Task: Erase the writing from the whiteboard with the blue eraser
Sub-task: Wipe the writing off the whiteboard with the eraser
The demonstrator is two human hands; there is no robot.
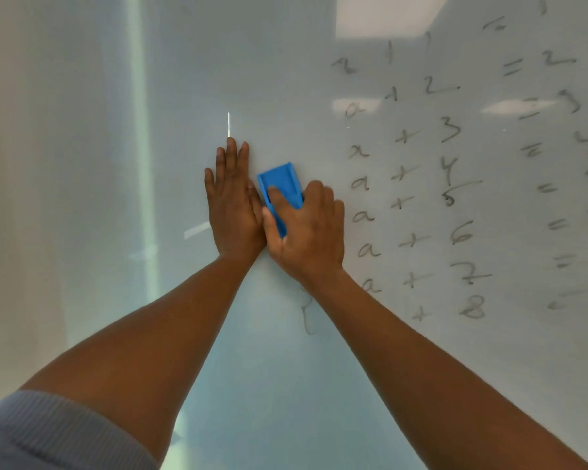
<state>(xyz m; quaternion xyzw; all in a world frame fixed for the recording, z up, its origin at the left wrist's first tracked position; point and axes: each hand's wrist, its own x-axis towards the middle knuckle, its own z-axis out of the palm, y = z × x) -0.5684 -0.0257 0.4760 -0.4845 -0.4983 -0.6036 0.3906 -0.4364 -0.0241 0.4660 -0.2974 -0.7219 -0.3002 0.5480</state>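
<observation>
The whiteboard (286, 79) fills the view. My right hand (308, 232) grips the blue eraser (280, 179) and holds it against the board near the middle. Its fingers curl over the eraser's back and the thumb runs along its left edge. My left hand (233, 205) lies flat on the board just left of the eraser, fingers straight and pointing up, touching my right hand. Grey handwritten sums (455, 184) run down the board's right side in several rows. A faint scribble (308, 310) shows under my right wrist.
The board's left half carries no writing, only a pale vertical reflection (143, 164) and light glare. A bright ceiling-light reflection (384, 15) sits at the top right. A grey-blue sleeve (48, 435) covers my left upper arm at the bottom left.
</observation>
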